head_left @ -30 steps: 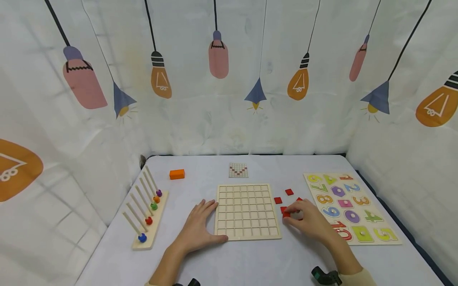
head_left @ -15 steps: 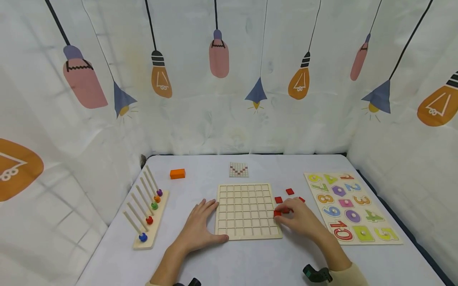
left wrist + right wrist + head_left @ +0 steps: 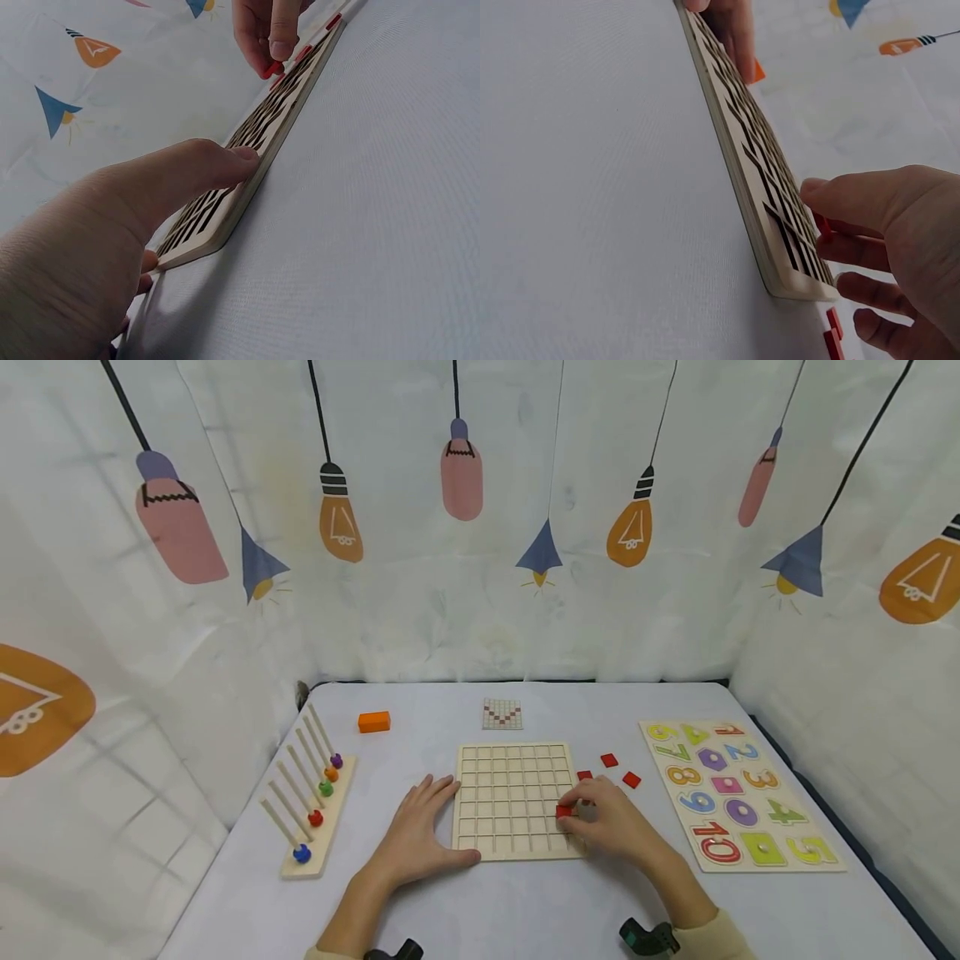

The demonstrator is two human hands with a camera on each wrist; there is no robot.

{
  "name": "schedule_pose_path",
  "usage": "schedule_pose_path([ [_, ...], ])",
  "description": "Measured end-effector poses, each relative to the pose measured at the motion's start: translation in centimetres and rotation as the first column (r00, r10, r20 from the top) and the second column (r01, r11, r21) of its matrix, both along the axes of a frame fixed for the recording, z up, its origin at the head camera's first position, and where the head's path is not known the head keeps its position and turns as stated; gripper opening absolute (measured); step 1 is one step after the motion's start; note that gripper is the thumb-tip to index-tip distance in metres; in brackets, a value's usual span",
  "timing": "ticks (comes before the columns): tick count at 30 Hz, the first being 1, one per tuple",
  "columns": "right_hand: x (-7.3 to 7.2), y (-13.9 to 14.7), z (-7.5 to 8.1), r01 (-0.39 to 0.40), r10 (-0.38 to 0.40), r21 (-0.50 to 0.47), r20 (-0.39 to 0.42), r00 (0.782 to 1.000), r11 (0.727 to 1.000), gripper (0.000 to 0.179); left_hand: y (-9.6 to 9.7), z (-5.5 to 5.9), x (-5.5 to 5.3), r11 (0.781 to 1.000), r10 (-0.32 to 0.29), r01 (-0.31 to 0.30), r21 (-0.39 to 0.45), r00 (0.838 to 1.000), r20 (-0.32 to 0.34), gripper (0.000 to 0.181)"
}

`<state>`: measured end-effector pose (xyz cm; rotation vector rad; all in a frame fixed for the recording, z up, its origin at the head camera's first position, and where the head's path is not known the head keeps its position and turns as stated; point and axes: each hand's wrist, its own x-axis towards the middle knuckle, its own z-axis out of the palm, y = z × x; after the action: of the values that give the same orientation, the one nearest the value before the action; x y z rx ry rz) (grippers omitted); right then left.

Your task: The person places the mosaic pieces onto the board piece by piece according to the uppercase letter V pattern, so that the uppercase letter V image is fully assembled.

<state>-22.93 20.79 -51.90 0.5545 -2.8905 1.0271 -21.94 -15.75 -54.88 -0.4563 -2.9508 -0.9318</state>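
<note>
My right hand (image 3: pixel 611 817) pinches a small red square tile (image 3: pixel 562 811) between thumb and fingers, over the right-hand columns of a wooden grid board (image 3: pixel 504 802). The right wrist view shows the thumb (image 3: pixel 832 193) and fingers close above the board's edge, the tile partly hidden behind them. Spread along the board's left side, my left hand (image 3: pixel 418 837) touches its rim with the fingers, while the thumb (image 3: pixel 217 166) rests at the near left corner. Loose red tiles (image 3: pixel 609 760) lie to the board's right, some partly hidden by the right hand.
A pattern card (image 3: pixel 502 715) lies behind the board. At the left are an orange block (image 3: pixel 374 722) and a wooden peg stand (image 3: pixel 330 818) with coloured beads. A number puzzle board (image 3: pixel 750 827) lies on the right. Printed cloth hangs around the table.
My right hand has moved left from the loose tiles to over the board's right side, carrying one red tile. The left hand keeps its place at the board's left edge.
</note>
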Motion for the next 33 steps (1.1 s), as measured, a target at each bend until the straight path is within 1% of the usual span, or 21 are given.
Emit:
schedule_pose_path([
  [3,0.0,-0.4,0.0,-0.017,0.017,0.010,-0.019,1.000,1.000,0.021,0.0,0.0,-0.1,1.000,0.000,0.000,-0.003,1.000,0.001,0.126],
  [8,0.0,-1.2,0.1,-0.028,0.028,-0.004,-0.007,1.000,1.000,0.022,0.1,0.0,-0.1,1.000,0.002,-0.002,-0.005,1.000,0.002,0.127],
  [12,-0.1,-1.8,0.0,-0.027,0.027,0.005,-0.010,1.000,1.000,0.021,0.2,-0.1,-0.1,1.000,0.001,-0.001,-0.007,1.000,-0.012,0.126],
  [16,-0.1,-2.3,-0.2,-0.027,0.027,0.001,-0.012,1.000,1.000,0.021,0.2,0.0,-0.1,1.000,0.000,-0.001,-0.015,1.000,-0.006,0.126],
  [19,-0.2,-2.6,-0.5,-0.038,0.038,-0.002,-0.022,0.999,0.999,0.020,0.2,0.1,-0.1,1.000,0.000,0.000,-0.016,1.000,-0.001,0.126],
  [27,-0.3,-3.4,-0.9,-0.076,0.076,0.011,-0.082,0.994,0.997,0.015,0.1,0.2,0.0,1.000,0.004,-0.004,-0.018,1.000,0.019,0.125],
  [33,-0.2,-4.2,-0.8,-0.065,0.066,0.032,-0.054,0.996,0.997,0.016,0.1,0.2,-0.1,1.000,-0.002,0.002,-0.016,1.000,0.014,0.125],
])
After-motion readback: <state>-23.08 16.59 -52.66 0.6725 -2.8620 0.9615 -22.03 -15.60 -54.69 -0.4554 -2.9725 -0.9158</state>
